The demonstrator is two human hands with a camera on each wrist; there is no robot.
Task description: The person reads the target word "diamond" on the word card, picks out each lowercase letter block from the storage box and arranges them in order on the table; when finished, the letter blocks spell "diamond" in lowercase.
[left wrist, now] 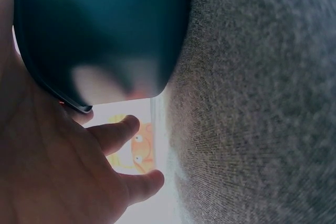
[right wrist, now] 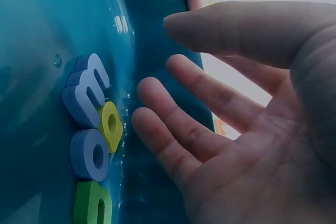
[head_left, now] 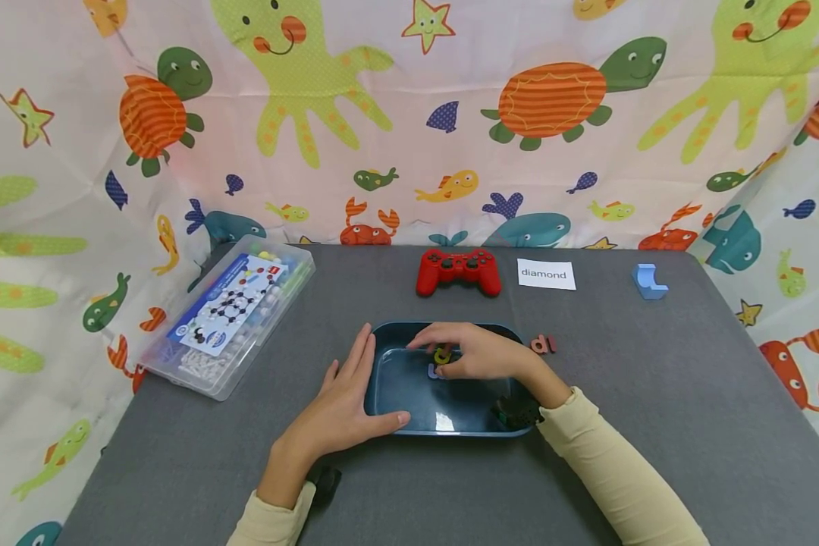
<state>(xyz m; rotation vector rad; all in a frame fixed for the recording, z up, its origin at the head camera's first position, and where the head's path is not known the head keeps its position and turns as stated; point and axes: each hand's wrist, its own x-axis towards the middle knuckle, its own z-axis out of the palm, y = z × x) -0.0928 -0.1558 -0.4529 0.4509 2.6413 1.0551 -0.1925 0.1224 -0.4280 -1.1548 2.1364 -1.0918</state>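
A dark teal tray (head_left: 464,402) stands on the grey table. My left hand (head_left: 344,402) rests along its left edge, fingers straight, thumb at the front rim. My right hand (head_left: 478,353) hovers over the inside of the tray, holding nothing, with fingers spread and relaxed. Close by its fingertips on the tray floor lie a blue letter m (right wrist: 86,90), a yellow letter (right wrist: 110,125), a blue letter o (right wrist: 90,155) and a green letter n (right wrist: 93,203). In the head view that hand partly covers the letters. Two reddish letters (head_left: 541,345) lie outside the tray, right of it.
Behind the tray lie a red game controller (head_left: 459,271), a white card (head_left: 547,274) reading "diamond" and a light blue block (head_left: 648,282). A clear plastic case (head_left: 228,311) of molecule model parts sits at left. A patterned curtain (head_left: 396,152) hangs behind the table.
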